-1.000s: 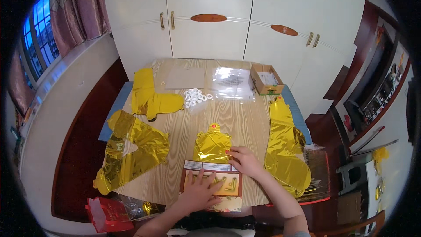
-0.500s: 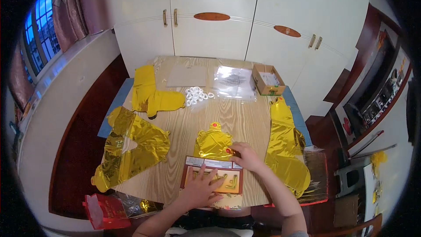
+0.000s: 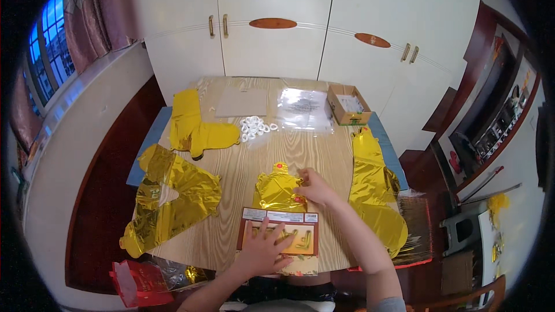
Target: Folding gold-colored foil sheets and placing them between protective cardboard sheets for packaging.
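My left hand lies flat with its fingers spread on a printed card package at the table's near edge. Just beyond the card is a folded gold foil balloon with small red round spots at its top tab and lower right. My right hand has thumb and fingertips closed on this balloon's right edge. Larger gold foil balloons lie flat around it: an L-shaped one at far left, an A-like one at near left, and a long one on the right.
White ring-like pieces sit in a heap past the middle. Behind them are a grey-beige sheet, clear plastic bags and an open cardboard box. A red bag hangs low at near left. White cabinets stand behind the table.
My right hand has moved slightly farther up along the small balloon's right edge, uncovering the lower red spot. My left hand stays on the card. The view has shifted a little.
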A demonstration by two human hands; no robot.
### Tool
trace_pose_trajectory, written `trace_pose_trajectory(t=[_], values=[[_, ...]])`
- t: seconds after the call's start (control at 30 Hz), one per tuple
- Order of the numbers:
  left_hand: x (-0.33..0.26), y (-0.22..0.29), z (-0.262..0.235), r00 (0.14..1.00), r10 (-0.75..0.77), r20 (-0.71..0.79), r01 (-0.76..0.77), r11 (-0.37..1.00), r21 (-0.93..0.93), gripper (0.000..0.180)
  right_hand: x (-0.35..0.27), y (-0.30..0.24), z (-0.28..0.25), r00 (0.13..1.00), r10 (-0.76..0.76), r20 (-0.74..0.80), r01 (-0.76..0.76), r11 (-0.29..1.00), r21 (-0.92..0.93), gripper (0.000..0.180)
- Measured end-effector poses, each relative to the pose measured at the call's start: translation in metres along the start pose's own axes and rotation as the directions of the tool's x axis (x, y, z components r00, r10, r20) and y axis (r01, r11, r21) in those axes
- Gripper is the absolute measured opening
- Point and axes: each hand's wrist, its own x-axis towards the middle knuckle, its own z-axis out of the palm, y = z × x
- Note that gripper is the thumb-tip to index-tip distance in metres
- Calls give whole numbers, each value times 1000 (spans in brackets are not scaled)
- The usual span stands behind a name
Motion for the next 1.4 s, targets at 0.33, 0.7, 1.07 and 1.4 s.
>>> trace_pose_trajectory(t=[0.33,0.7,1.07,1.4], values=[[0,1,-1,1000,-3,26,3,1000,-3,63,-6,-25,-1,999,36,-12,-38,927,-372,57],[1,2,-1,1000,-14,16,14,1000,2,62,12,-19,4,998,-36,45,53,888,-457,53],[1,1,-1,1000,-8,15,8,1000,6,62,-7,-18,0,997,58,45,-65,985,161,50],[0,2,-1,999,-5,-39,5,1000,-3,61,-24,-13,-7,972,-57,226,-8,960,278,34]])
